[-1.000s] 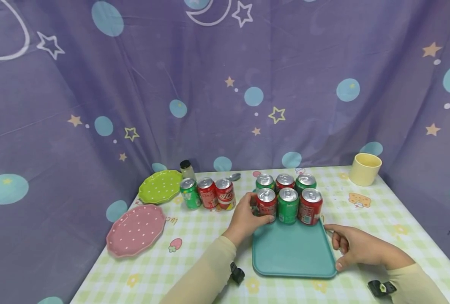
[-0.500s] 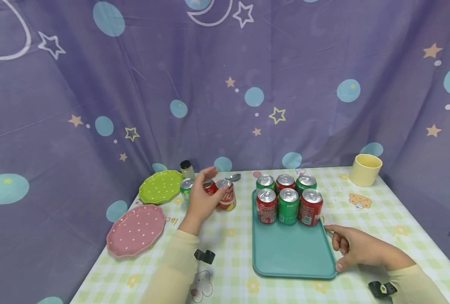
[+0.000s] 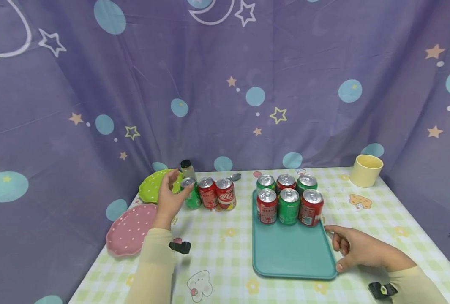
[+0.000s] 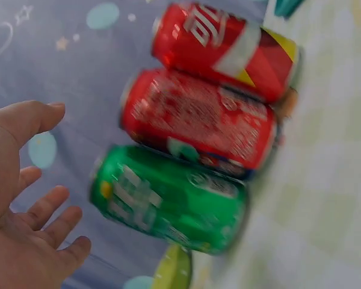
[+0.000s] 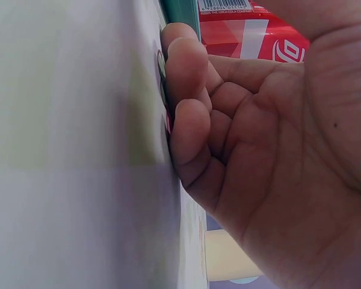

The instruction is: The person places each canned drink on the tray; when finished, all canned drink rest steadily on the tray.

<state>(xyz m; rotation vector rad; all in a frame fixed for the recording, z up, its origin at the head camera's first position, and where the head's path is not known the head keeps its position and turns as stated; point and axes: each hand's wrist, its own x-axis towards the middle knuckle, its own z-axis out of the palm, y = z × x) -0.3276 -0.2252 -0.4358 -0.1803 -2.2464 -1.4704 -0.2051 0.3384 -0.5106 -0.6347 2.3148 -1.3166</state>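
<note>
Green aluminium marks the can (image 3: 192, 195) nearest the left hand (image 3: 168, 197): a green can standing at the left end of a row of three on the table (image 3: 217, 253), left of the teal tray (image 3: 291, 249). The left hand's grip is spread wide, fingers straight and thumb apart, close beside the green can and holding nothing; in the left wrist view the palm (image 4: 18, 211) faces the can (image 4: 168, 198) with a gap between them. Just right of it stand a red can (image 3: 208, 193) and a second red can (image 3: 226, 194) with white Coca-Cola script, the three touching or nearly so.

Behind the row a small dark-capped bottle (image 3: 187, 169) and a spoon (image 3: 234, 177) lie near the curtain. A green dotted plate (image 3: 153, 188) sits partly behind the left hand, and a pink dotted plate (image 3: 129, 230) lies nearer the table's left edge.

On the far end of the tray six cans (image 3: 287, 198) stand upright in two rows of three, red and green alternating. The right hand (image 3: 355, 249) rests at the tray's right rim, fingers loosely curled with the thumb against the near corner; whether it actually clasps the rim cannot be told. The right wrist view shows a red can (image 5: 253, 30) with a barcode and small Coca-Cola Company lettering.

A pale yellow cup (image 3: 365, 169) stands well right of the tray. Dark letters, cut off, sit at the table's right edge.
</note>
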